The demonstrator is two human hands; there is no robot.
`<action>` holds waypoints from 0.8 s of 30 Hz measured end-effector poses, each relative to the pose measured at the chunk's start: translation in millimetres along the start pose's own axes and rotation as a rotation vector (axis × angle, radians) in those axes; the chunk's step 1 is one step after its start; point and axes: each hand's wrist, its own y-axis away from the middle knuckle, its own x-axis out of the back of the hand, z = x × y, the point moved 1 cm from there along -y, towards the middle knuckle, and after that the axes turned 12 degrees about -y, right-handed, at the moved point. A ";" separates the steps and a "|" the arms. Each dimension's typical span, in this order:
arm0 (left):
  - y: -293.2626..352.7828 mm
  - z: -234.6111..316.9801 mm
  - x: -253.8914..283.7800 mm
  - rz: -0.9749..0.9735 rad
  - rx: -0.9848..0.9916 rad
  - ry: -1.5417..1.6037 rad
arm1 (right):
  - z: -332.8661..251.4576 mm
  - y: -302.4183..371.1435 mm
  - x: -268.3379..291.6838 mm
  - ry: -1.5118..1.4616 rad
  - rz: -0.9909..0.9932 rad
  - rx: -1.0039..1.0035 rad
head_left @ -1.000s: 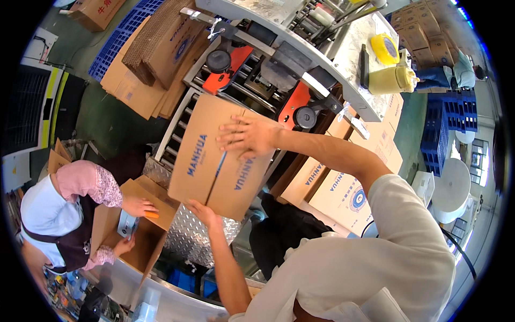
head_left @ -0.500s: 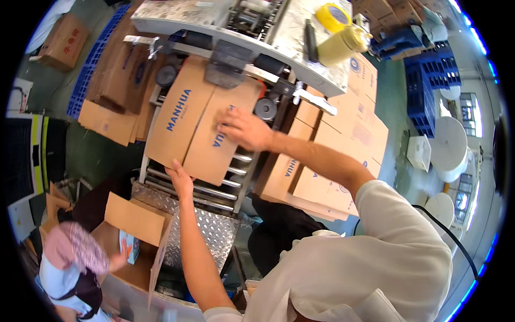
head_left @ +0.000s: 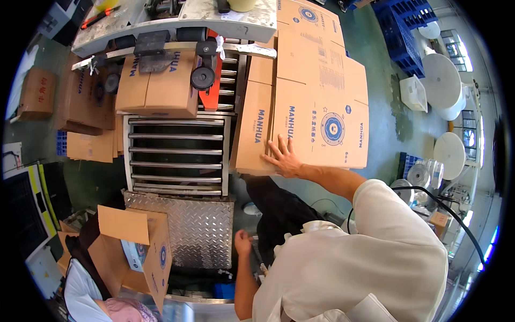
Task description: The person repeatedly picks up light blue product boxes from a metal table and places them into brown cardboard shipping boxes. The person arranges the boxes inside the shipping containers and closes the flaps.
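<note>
My right hand (head_left: 286,160) lies with its fingers spread on the near edge of a stack of flat folded cartons (head_left: 303,121), brown with blue print, to the right of the roller conveyor. My left hand (head_left: 243,242), its fingers curled in, hangs beside the diamond-plate sheet (head_left: 198,231); nothing shows in it. A closed brown carton (head_left: 155,88) stands at the far end of the rollers, partly under the sealing machine (head_left: 214,21) and apart from both hands.
The bare metal rollers (head_left: 177,150) lie in front of me. At lower left, a person (head_left: 86,290) bends by an open carton (head_left: 129,252) with a blue-and-white pack inside. Flattened cardboard (head_left: 88,153) stands left of the conveyor. Blue pallets (head_left: 399,37) and a white bin (head_left: 413,94) are at right.
The carton has moved away from me into the machine, and both hands have left it. My right hand has gone to the flat cartons; my left has drawn back towards me. My view has shifted right.
</note>
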 end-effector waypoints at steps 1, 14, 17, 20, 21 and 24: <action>10.6 -9.3 -2.4 0.019 0.022 -0.032 | -0.6 4.0 -5.3 0.055 0.016 0.036; 63.9 -46.5 25.5 0.298 -0.327 0.247 | 39.0 48.6 -27.3 -0.009 0.379 0.264; 87.3 -80.7 31.1 0.466 -0.454 0.207 | 20.0 79.5 24.8 -0.095 0.382 0.416; 79.1 -76.2 25.2 0.612 -0.651 0.086 | -7.1 145.0 89.3 -0.037 0.406 0.740; 81.5 -69.0 24.1 0.661 -0.715 0.050 | -26.0 167.5 116.3 -0.015 0.350 0.797; 154.3 32.1 46.3 0.770 -0.816 -0.217 | -114.1 244.0 211.5 0.029 0.180 0.972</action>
